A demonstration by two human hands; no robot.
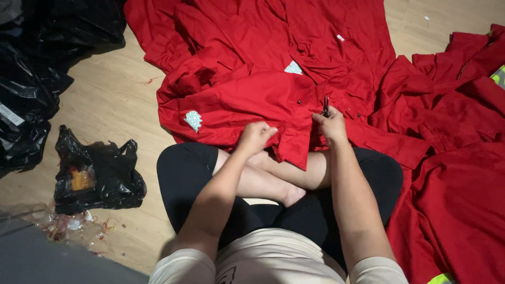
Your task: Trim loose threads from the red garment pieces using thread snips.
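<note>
Head view: both hands work on a red jacket [252, 100].
Left hand [256, 137] clenches its hem; right hand [331, 125], beside it, grips snips [325, 107].

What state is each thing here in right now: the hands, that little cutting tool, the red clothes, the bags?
Left hand: closed, gripping the red jacket's edge.
Right hand: closed around small snips.
Small snips: held upright at the jacket's front; blades too small to tell if open.
Red jacket: spread out, rumpled, over the crossed legs.
Other red garments: heaped on the floor.
Small black bag: open, crumpled, holding scraps.
Large black bags: bunched up.
</note>
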